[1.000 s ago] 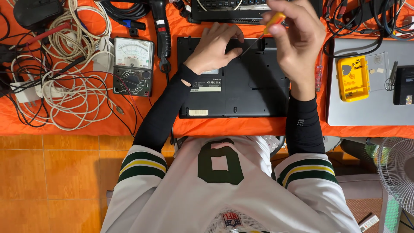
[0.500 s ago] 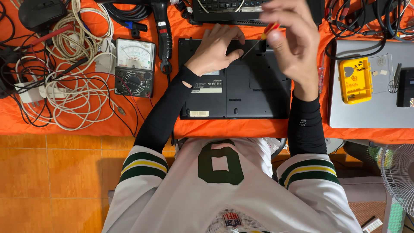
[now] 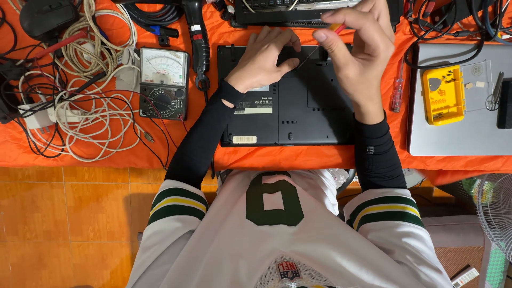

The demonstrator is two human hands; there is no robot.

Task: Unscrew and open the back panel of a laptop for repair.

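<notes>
A black laptop (image 3: 298,114) lies upside down on the orange cloth in front of me. My left hand (image 3: 264,58) rests flat on its upper left part, fingers pressing near the rear edge. My right hand (image 3: 357,48) hovers above the laptop's upper right and pinches a thin screwdriver (image 3: 314,50) with a red-orange handle. Its metal shaft slants down and left, with the tip close to my left index finger.
An analog multimeter (image 3: 162,82) sits left of the laptop beside tangled white and black cables (image 3: 80,106). A yellow bit case (image 3: 442,95) lies on a silver laptop (image 3: 458,133) at right. A second screwdriver (image 3: 396,93) lies between. A fan (image 3: 496,213) stands lower right.
My right hand dropped lower and moved left with the screwdriver, bringing its tip down toward the laptop by my left fingers. My left hand stayed in place.
</notes>
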